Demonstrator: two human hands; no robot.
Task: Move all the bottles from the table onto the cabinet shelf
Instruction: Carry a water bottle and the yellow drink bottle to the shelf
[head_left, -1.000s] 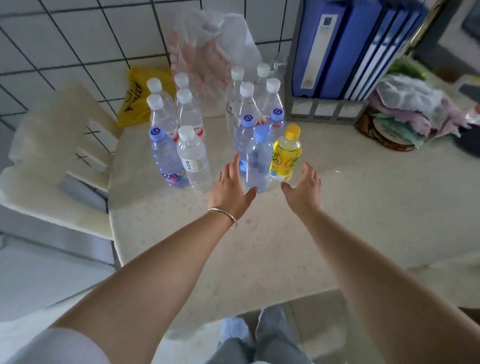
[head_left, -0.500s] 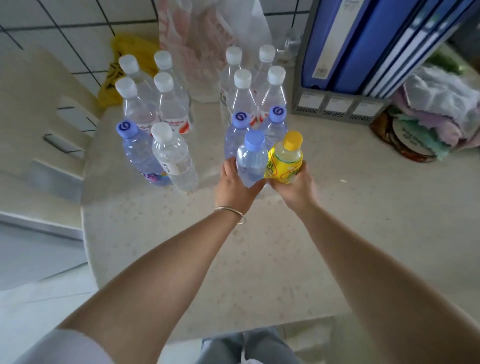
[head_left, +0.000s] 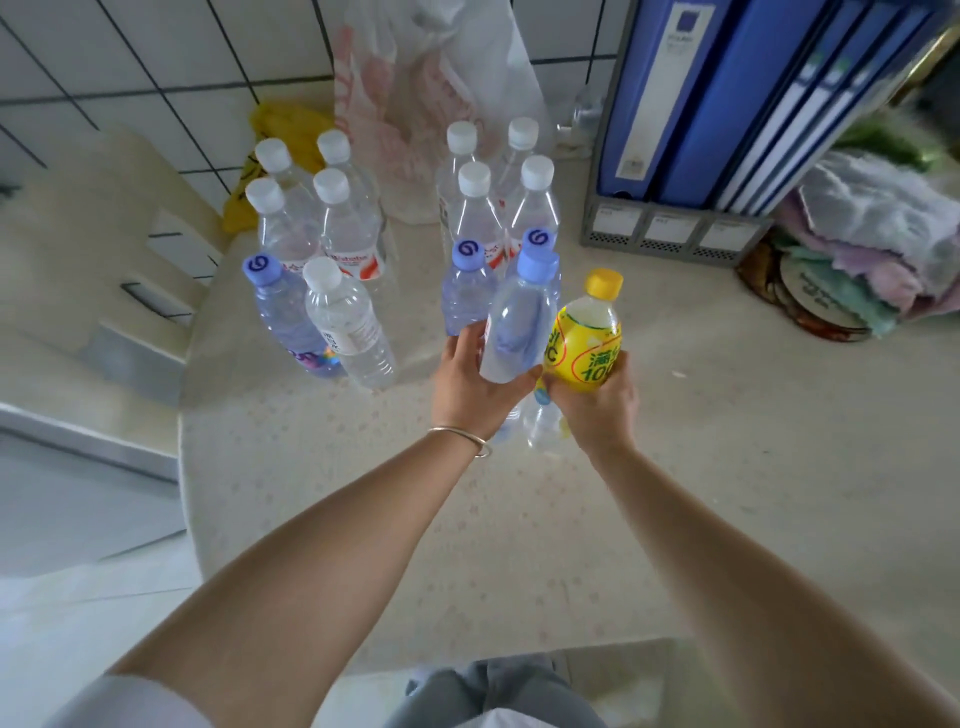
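My left hand (head_left: 470, 387) grips a clear bottle with a light-blue cap (head_left: 517, 325), lifted a little off the table (head_left: 675, 467). My right hand (head_left: 597, 400) grips a yellow drink bottle with a yellow cap (head_left: 587, 332), raised beside it. Several water bottles still stand on the table: a left cluster with white caps (head_left: 343, 228), a blue-capped bottle (head_left: 283, 312) and a clear white-capped one (head_left: 348, 325) in front; behind my hands stands another cluster with white caps (head_left: 475, 208) and blue caps (head_left: 465, 280). No cabinet shelf is in view.
Blue binders in a grey file rack (head_left: 727, 104) stand at the back right, with a pile of cloths (head_left: 872, 244) beside them. A plastic bag (head_left: 431, 93) leans on the tiled wall. A pale chair (head_left: 104, 249) stands left of the table.
Both hands reached forward, closed round the two front bottles, and have now lifted them off the table towards me.
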